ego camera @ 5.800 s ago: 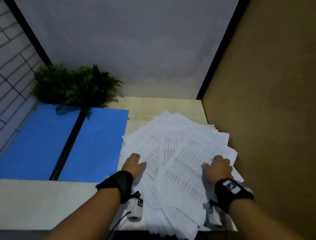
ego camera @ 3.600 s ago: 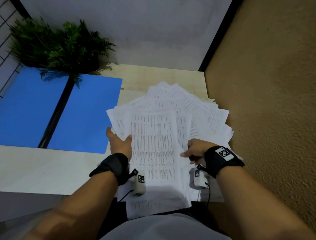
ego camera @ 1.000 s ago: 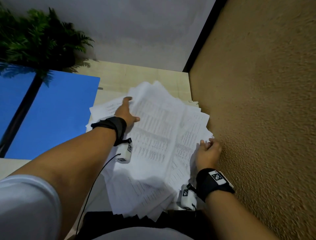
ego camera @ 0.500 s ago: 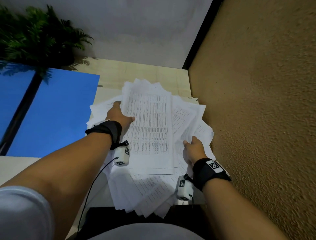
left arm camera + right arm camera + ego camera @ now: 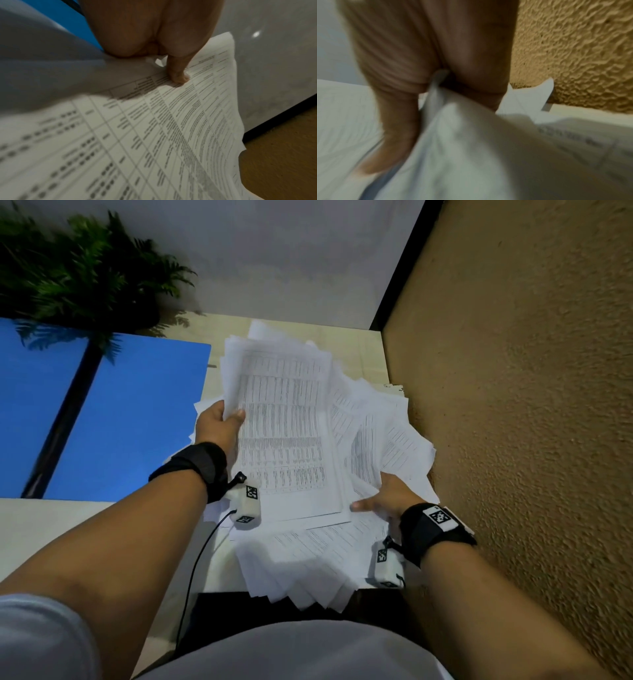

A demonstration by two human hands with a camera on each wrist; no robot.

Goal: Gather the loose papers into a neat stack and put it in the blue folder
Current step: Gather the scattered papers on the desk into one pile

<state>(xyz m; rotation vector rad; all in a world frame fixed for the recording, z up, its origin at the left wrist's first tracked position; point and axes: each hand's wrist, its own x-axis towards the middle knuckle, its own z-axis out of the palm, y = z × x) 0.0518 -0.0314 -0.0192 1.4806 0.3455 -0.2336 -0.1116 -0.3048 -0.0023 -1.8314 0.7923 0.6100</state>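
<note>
White printed papers [image 5: 284, 440] lie in a fanned pile on the pale desk, with a straighter bundle on top. My left hand [image 5: 224, 416] grips the bundle's left edge, thumb on the printed face and fingers hidden beneath. In the left wrist view the thumb [image 5: 178, 77] presses on the top printed sheet [image 5: 154, 135]. My right hand [image 5: 375, 496] holds the sheets at the near right, with paper passing between thumb and fingers [image 5: 436, 81]. The blue folder [image 5: 137, 419] lies open and flat to the left of the pile, touching its left edge.
A brown textured wall [image 5: 513, 405] stands close along the right of the papers. A green plant [image 5: 78, 275] sits at the back left, over the folder's far edge. The folder's black spine [image 5: 65, 419] runs down its middle. Several sheets overhang the desk's near edge [image 5: 301, 594].
My left hand went from lying on the pile to gripping the top bundle's left edge. My right hand slid from the right edge to the near right corner. The bundle has turned straighter.
</note>
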